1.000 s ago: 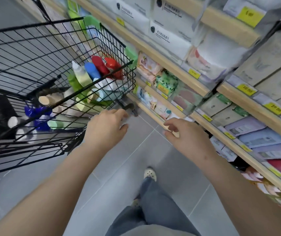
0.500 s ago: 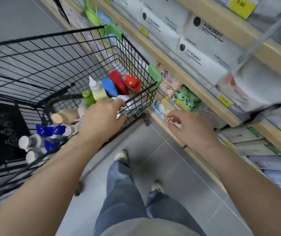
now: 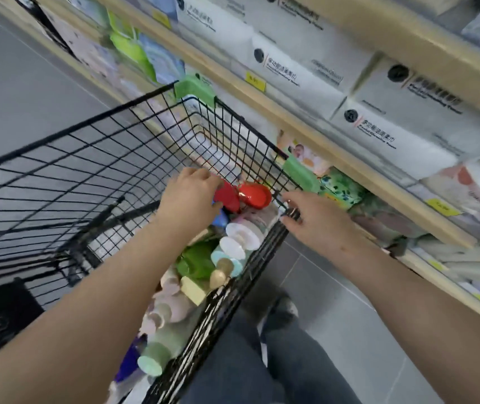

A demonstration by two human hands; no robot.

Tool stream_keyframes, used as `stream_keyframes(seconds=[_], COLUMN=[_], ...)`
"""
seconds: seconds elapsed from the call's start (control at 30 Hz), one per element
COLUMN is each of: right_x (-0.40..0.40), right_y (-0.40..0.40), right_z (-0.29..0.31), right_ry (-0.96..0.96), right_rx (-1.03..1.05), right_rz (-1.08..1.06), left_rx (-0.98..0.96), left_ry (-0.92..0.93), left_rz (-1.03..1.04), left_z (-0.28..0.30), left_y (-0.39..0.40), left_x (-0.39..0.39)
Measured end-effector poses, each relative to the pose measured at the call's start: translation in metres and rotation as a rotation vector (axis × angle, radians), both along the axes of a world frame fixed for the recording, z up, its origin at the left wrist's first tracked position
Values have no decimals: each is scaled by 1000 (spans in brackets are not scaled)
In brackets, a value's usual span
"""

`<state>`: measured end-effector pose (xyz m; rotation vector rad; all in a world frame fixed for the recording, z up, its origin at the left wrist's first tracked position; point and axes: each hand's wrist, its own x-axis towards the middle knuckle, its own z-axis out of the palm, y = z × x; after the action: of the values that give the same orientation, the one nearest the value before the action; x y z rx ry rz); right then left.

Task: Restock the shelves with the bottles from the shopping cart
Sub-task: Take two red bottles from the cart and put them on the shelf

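Hands at red bottles, cart

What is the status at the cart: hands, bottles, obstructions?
Left hand closing on red plastic bottle in black wire cart. Right hand on cart rim, empty. Nothing blocking.

Lighting: I see even, bright light, soft shadows. Motion blur smears shelf packages and cart wire. Wide-angle bending at edges.
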<state>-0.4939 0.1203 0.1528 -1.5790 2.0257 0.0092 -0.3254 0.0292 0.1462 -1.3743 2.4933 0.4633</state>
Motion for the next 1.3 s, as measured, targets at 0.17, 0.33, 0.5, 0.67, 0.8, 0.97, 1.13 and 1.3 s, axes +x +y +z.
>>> stream_keyframes(seconds=[0.17, 0.33, 0.5, 0.67, 0.8, 0.97, 1.13, 1.3], right_x=[-1, -5, -5, -2, -3, -7, -9, -9], right_y=[-39, -64, -76, -85, -91, -99, -108, -115], right_z=[-29, -70, -95, -109, -116, -119, -121, -122], right_ry=[-58, -107, -116, -169, -162, -140, -184, -205], right_rx=[78, 230, 310, 277, 211, 133, 109, 91], right_rz=[-21, 14, 69, 44, 21, 27, 56, 18], left_rx=[83, 263, 339, 347, 362, 416, 477, 509], left_ry=[-54, -109, -116, -55, -30, 38, 54, 100], left_rz=[-100, -136, -130, -109, -83, -36, 14, 73], left_z=[-34, -63, -89, -101, -102, -107, -112, -109], left_y=[-37, -53, -64, -65, -64, -66, -68, -67], left_x=[-9, -16, -22, -27, -28, -26, -27, -27])
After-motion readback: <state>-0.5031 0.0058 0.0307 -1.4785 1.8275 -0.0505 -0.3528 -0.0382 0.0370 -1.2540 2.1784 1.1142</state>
